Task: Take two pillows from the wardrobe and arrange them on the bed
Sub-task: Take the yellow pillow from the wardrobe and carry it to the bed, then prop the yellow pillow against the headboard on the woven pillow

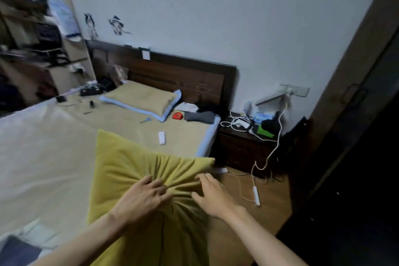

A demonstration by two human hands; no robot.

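A mustard-yellow pillow (129, 170) is held up in front of me, over the near edge of the bed (43, 147). My left hand (140, 196) and my right hand (212, 195) both pinch the bunched fabric at its middle. A second pillow (142, 98), tan with a blue border, lies flat at the head of the bed below the dark wooden headboard (177, 73). The dark wardrobe (356, 157) stands at the right edge, its inside too dark to make out.
Small items lie on the tan bed cover: a white remote (162, 138), a red object (177, 116), folded grey cloth (199, 116), scissors (145, 120). A nightstand (241, 147) with cables and chargers stands right of the bed. White cords trail over the wooden floor (254, 196). Cluttered shelves stand at far left.
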